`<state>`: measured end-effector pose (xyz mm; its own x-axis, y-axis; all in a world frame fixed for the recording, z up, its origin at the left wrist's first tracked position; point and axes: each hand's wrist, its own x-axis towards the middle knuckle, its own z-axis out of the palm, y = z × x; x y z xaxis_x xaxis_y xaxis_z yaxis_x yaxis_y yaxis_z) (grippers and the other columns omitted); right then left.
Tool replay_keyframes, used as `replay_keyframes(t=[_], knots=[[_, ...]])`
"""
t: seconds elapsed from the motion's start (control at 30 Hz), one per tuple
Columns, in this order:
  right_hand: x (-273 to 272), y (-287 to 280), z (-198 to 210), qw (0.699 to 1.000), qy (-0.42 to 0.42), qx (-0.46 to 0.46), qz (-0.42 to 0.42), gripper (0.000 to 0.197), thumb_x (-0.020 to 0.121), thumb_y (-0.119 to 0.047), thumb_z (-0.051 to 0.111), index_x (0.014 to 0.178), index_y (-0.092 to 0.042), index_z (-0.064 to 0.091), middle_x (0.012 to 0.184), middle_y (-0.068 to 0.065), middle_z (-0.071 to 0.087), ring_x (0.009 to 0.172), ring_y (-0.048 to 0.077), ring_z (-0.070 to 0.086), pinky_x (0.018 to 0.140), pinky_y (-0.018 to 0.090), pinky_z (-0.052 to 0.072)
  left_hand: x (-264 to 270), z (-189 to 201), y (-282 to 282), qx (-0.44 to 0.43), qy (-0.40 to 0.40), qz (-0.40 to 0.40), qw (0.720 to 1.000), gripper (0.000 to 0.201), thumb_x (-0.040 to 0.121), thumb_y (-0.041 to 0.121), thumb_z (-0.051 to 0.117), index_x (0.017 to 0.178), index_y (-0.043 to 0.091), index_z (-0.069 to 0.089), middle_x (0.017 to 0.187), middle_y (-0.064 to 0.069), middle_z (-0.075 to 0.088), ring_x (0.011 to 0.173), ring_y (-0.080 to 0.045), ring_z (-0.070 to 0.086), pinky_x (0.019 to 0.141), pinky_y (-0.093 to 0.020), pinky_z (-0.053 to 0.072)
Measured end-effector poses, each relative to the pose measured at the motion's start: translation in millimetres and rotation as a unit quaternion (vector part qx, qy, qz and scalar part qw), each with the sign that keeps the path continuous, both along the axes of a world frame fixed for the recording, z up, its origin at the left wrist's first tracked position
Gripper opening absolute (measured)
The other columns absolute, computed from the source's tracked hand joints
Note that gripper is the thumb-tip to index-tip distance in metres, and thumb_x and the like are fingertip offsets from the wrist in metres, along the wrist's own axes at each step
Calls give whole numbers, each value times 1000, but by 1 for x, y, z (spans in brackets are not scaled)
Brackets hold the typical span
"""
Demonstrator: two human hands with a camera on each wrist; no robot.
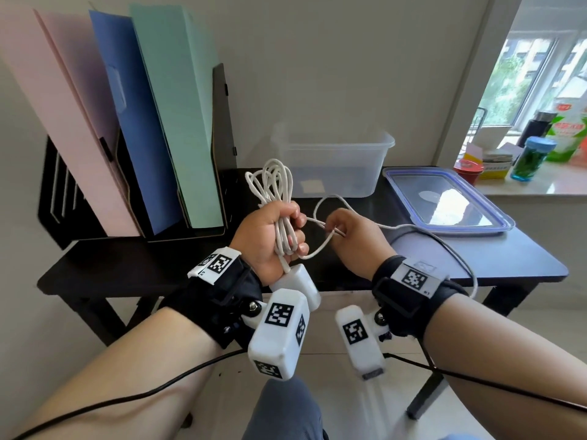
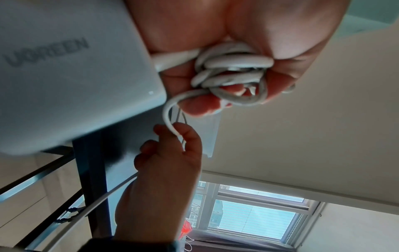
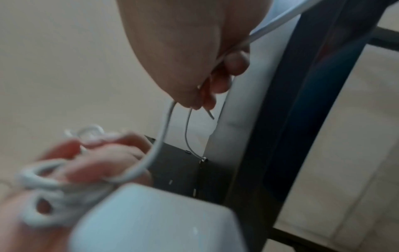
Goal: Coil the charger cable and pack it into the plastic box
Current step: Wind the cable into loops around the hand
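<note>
At the left of the head view a black slotted file rack (image 1: 222,122) stands on the dark rectangular surface (image 1: 476,265), holding a pink folder (image 1: 73,122), a blue folder (image 1: 136,128) and a mint-green folder (image 1: 178,122), all leaning left. Lower centre-left, the left hand (image 1: 270,242) is held above the front edge of the surface, its fingers (image 1: 297,217) curled tight round a bundle of loops of the white charger cable (image 1: 273,182); the loops fan upward out of the fist, and the white rectangular charger block (image 1: 298,284) hangs just under it. The left wrist view shows the cable turns packed in the palm and the block marked UGREEN close beside it. Just right of centre, the right hand (image 1: 352,239) pinches a strand of the same cable between thumb and fingertips, near the left fist; a small loop arcs above both hands, and the free length runs right across the surface and drops over its front edge. Behind the hands, in the upper centre, the clear plastic box (image 1: 333,160) sits open at the back of the surface. To its right lies the clear lid with a blue rim (image 1: 444,198), flat on the surface. At the far right, a windowsill (image 1: 540,185) carries a blue-capped bottle (image 1: 533,160), a red tin (image 1: 470,169) and a green packet (image 1: 568,134).
</note>
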<state>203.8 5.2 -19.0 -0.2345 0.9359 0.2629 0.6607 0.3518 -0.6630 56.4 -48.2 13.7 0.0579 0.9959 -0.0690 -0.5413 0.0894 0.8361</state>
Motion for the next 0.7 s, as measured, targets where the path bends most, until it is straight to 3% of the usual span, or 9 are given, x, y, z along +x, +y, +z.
replay_keyframes(t=[0.1,0.2,0.27,0.43,0.53,0.6,0.67,0.7], knots=[[-2,1,1,990,130,-49,-2,17,79,-8,64,73,-23,58,60,-7,50,48,6,42,47,12,36,-3,-7,3,-62,36,49,996,22,86,15,48,64,11,49,66,-4,51,35,-9,41,42,-21,42],[-4,1,2,968,234,-88,10,20,77,-8,68,69,-25,59,61,-3,51,46,6,41,49,21,36,-6,-15,6,-101,89,76,988,16,86,17,53,71,11,53,70,-6,62,43,-10,50,46,-24,47],[-6,0,4,967,239,-81,19,21,77,-9,68,68,-26,59,62,-2,52,51,8,42,54,23,38,-5,-17,7,-113,122,68,984,12,87,17,53,76,12,53,78,-9,66,48,-12,52,51,-26,48],[-16,-2,2,978,205,-30,3,25,76,-6,66,67,-28,59,67,-4,59,56,7,49,59,20,46,2,-20,7,-121,158,2,980,9,87,15,53,80,9,55,90,-22,62,40,-11,53,50,-25,46],[-19,-2,1,970,238,-45,-12,26,74,-1,64,69,-26,59,70,2,63,59,14,55,61,32,54,5,-23,8,-106,176,-8,979,12,87,11,54,78,7,60,75,-17,65,41,-12,56,44,-22,45],[-21,-2,2,970,240,-44,-18,27,72,1,64,69,-25,57,68,0,62,58,15,55,59,35,55,7,-25,9,-100,171,-23,980,13,86,8,53,88,1,65,74,-15,66,57,-19,64,47,-24,50],[-22,-2,2,970,238,-47,-23,27,71,1,64,67,-25,55,68,0,62,58,18,57,58,40,57,8,-26,10,-94,165,-39,981,22,87,5,51,102,-5,64,89,-21,66,80,-29,66,65,-32,56],[-22,-2,3,970,238,-48,-23,27,70,0,64,67,-25,56,68,1,63,59,20,59,58,42,58,8,-26,10,-89,166,-42,981,22,88,5,51,103,-5,63,90,-21,66,83,-29,66,71,-34,55]])
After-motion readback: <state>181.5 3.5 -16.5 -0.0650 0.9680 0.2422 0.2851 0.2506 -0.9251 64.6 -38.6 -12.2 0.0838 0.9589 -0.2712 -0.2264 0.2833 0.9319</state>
